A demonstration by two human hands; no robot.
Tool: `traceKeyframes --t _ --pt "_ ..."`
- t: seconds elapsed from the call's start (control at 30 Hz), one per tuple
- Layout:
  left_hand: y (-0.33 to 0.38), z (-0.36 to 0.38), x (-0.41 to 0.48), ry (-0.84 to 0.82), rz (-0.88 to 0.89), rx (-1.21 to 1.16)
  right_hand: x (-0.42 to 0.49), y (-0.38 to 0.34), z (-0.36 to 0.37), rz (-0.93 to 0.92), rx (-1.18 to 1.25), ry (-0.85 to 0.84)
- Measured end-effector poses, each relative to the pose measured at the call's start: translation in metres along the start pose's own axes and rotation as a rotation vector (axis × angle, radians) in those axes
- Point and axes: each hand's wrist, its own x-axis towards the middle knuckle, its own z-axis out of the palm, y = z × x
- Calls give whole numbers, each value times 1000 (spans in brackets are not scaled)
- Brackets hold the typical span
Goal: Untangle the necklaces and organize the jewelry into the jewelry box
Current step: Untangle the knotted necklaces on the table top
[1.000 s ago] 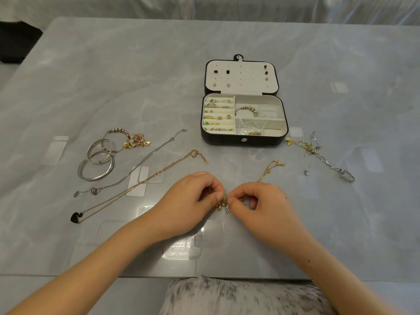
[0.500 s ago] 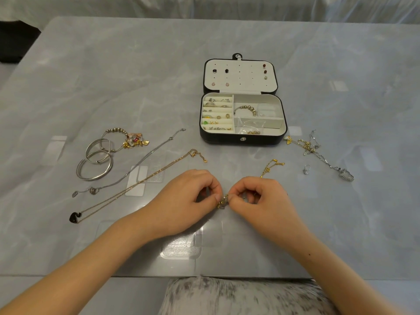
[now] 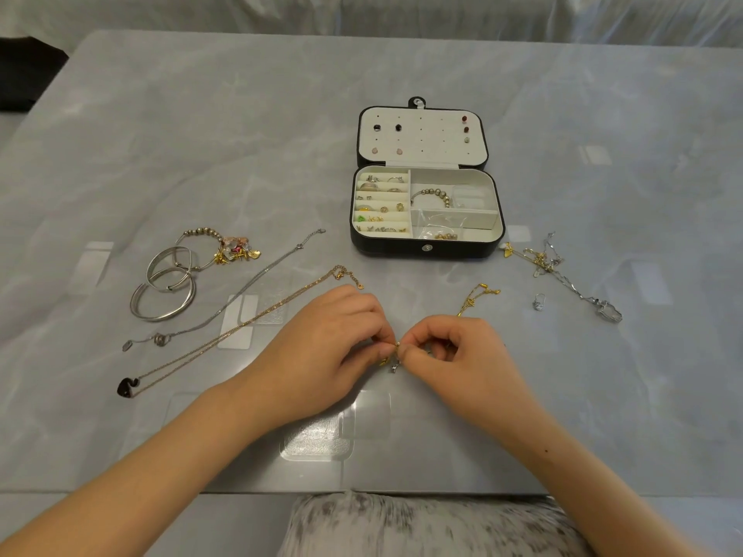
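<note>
The left hand point(image 3: 321, 355) and the right hand point(image 3: 462, 363) are both pinching a small gold chain point(image 3: 478, 297) between thumb and fingertips, its free end trailing across the grey table point(image 3: 201, 154) beyond the right hand. The open jewelry box point(image 3: 402, 249) is sitting farther back, apart from both hands

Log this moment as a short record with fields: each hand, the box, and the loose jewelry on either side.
left hand: pinches the gold chain at its knot
right hand: pinches the same knot, fingertips nearly meeting the left's
jewelry box: open, compartments partly filled
left of hands: silver bangles, silver necklace, gold necklace with dark pendant, both necklaces laid out straight
right of box: clump of mixed chains, not yet untangled
</note>
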Motion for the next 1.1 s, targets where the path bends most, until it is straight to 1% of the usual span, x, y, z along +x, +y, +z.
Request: traceKeyframes --t 0.1,0.27,0.47,0.73,1.0,1.1 --pt "1 0 -1 2 38 20 -1 -1 1 -20 -42 -3" --pt "-2 2 -4 2 6 -36 -3 -5 0 -4 -60 -17" --pt "-4 -1 -3 56 -4 -42 -1 -7 -2 68 8 -8" --pt "-4 2 -7 75 -130 -87 0 -4 -3 126 126 -24" --pt "-3 3 -5 124 -119 -71 2 -9 -8 135 280 -56" --pt "-1 7 -3 112 -113 -96 2 -10 -10 147 308 -82"
